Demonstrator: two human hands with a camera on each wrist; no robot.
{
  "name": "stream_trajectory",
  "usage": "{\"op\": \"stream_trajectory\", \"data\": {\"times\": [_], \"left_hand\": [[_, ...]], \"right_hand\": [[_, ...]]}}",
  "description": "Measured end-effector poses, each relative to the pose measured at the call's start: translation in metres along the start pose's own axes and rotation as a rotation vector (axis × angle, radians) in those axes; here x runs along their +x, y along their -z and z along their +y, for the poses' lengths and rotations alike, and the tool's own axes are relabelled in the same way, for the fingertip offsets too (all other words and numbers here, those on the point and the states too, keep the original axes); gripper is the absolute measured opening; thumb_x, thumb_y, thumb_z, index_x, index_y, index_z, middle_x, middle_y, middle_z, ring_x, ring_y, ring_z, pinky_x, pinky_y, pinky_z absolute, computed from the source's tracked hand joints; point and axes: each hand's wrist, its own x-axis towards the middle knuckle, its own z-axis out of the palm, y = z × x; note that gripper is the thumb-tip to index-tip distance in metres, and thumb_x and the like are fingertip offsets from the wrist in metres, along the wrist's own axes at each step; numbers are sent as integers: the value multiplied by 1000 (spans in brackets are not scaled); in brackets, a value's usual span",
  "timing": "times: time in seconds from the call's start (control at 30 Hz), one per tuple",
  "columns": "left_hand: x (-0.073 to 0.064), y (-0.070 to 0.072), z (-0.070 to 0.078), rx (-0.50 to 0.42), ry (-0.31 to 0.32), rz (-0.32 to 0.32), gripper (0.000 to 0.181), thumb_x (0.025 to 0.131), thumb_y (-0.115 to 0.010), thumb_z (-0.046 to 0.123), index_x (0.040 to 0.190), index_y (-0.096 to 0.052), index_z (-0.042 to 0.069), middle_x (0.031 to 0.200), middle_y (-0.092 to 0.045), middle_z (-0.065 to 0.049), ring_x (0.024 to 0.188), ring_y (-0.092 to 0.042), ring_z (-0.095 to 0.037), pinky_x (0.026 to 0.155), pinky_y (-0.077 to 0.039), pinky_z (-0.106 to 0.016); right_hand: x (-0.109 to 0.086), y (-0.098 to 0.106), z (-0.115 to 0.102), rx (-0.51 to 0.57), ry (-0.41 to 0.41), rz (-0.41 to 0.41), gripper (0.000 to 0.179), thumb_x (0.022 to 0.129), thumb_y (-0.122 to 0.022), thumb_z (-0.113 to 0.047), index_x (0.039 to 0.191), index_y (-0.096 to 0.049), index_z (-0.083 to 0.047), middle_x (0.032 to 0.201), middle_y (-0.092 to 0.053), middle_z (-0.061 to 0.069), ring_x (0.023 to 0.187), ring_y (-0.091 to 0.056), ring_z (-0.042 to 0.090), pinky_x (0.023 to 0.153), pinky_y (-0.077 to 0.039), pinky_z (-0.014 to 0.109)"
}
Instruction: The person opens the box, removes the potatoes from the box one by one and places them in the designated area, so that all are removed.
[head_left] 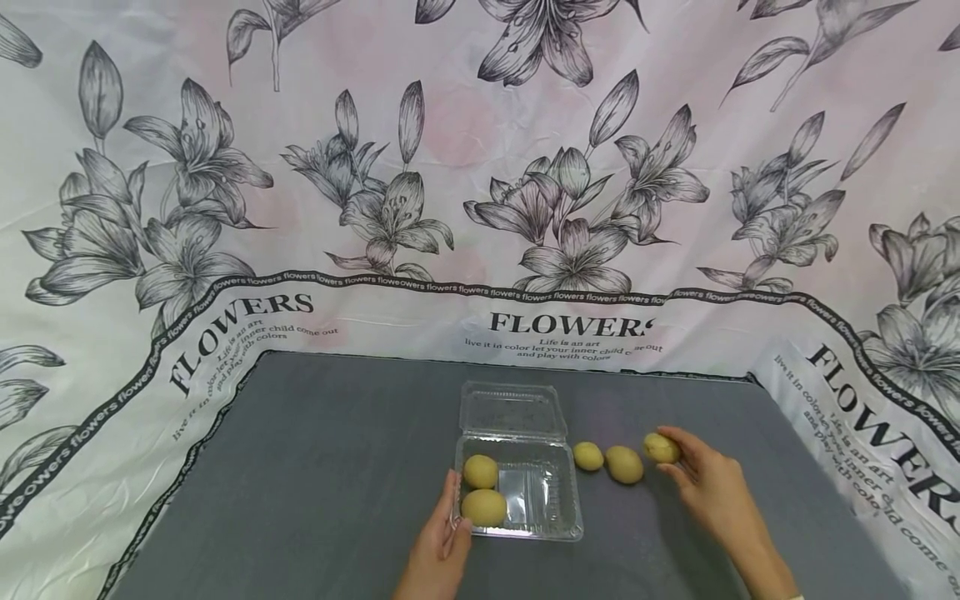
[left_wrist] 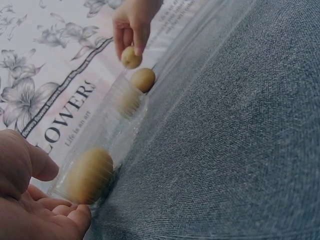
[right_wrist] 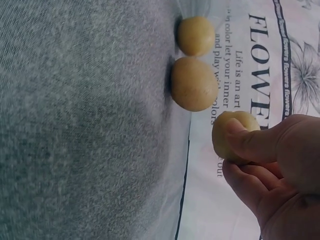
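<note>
A clear plastic clamshell box (head_left: 525, 533) lies on the grey table with its lid folded back. Two yellow potatoes (head_left: 483, 507) sit side by side along its left wall. My left hand (head_left: 438, 550) holds the box at its front left corner, thumb and fingers on either side of the edge. Right of the box, my right hand (head_left: 712, 492) pinches another potato (right_wrist: 235, 135) between thumb and fingertips. To the left of that hand, a smaller potato (head_left: 588, 457) and a larger one (head_left: 625, 465) lie on the table.
The grey cloth tabletop (head_left: 315, 467) extends on both sides of the box. A white flower-printed sheet (head_left: 375, 325) rises behind the table and along both sides. The raised lid (head_left: 512, 410) leans back toward the rear edge.
</note>
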Motion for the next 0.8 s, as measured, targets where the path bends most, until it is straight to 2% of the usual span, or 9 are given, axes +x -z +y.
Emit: {"op": "stream_trajectory", "data": {"times": [0.03, 0.1, 0.17, 0.3, 0.47, 0.63, 0.8], "left_hand": [[0, 0, 0, 2, 0, 1, 73, 111, -50, 5, 163, -2, -12, 169, -3, -37, 155, -2, -47, 118, -19, -30], [0, 0, -1, 11, 1, 7, 73, 111, -51, 6, 163, -3, -12, 169, -5, -36, 155, -4, -47, 118, -21, -29], [-1, 0, -1, 23, 1, 11, 74, 111, -52, 8, 163, -4, -12, 169, -6, -37, 155, -5, -48, 119, -23, -32], [-2, 0, -1, 35, 12, 14, 74, 111, -53, 9, 164, -5, -11, 169, -8, -36, 155, -7, -50, 120, -25, -40], [-2, 0, -1, 22, 48, 24, 74, 111, -54, 9, 165, -7, -8, 171, -9, -32, 155, -8, -45, 118, -29, -27], [-2, 0, -1, 30, 35, 21, 74, 111, -53, 9, 165, -7, -10, 170, -9, -34, 155, -8, -48, 119, -28, -34], [-1, 0, 0, 25, 75, 36, 74, 110, -55, 9, 166, -8, -7, 171, -10, -30, 156, -9, -43, 119, -28, -35]], "right_hand": [[0, 0, 1, -6, -6, -10, 54, 80, -90, 2, 131, -71, -3, 118, -74, 28, 105, -75, 44, 81, -62, 27], [-1, 0, 2, -15, -19, -37, 54, 81, -89, 2, 131, -71, -2, 119, -74, 28, 106, -74, 45, 81, -62, 48], [-2, 0, 4, -30, -32, -62, 53, 81, -89, 0, 131, -71, -2, 119, -74, 29, 107, -73, 46, 83, -60, 58], [-4, 0, 8, -29, -63, -117, 52, 84, -88, -1, 132, -69, 0, 121, -73, 30, 110, -72, 48, 86, -59, 60], [-6, -1, 12, -21, -82, -152, 51, 85, -87, -2, 133, -69, 0, 121, -73, 30, 112, -71, 48, 88, -58, 61], [-5, -3, 15, -24, -79, -164, 50, 85, -87, -3, 132, -70, 0, 122, -73, 29, 114, -70, 48, 91, -57, 63], [-5, -5, 17, -25, -76, -163, 49, 84, -88, -3, 129, -71, 0, 121, -74, 27, 114, -70, 47, 92, -56, 63]]}}
